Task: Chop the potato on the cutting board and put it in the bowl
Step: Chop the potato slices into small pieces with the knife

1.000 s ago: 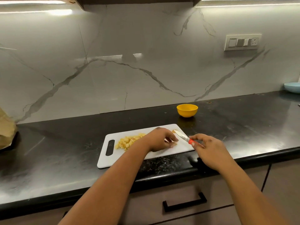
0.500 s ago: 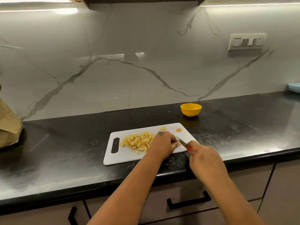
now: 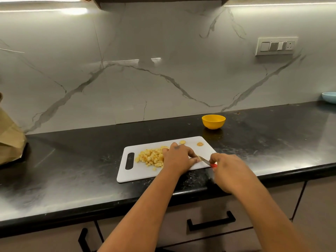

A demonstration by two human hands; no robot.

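Note:
A white cutting board (image 3: 138, 171) lies on the black counter with a heap of diced potato (image 3: 151, 158) on its left half. Two small round potato slices (image 3: 200, 144) lie near its far edge. My left hand (image 3: 179, 158) rests on the board right of the heap, fingers curled over a piece of potato that is mostly hidden. My right hand (image 3: 231, 170) grips a knife (image 3: 206, 161) by its red handle, blade tip by my left fingertips. An empty yellow bowl (image 3: 213, 121) stands behind the board's right corner.
A brown paper bag (image 3: 10, 140) sits at the far left of the counter. A light blue bowl (image 3: 329, 97) is at the far right edge. A switch panel (image 3: 276, 46) is on the marble wall. Drawers with black handles (image 3: 211, 221) are below the counter edge.
The knife blade has come down from raised beside my left hand to the board at my left fingertips. The view shifted, revealing the two slices at the board's far edge.

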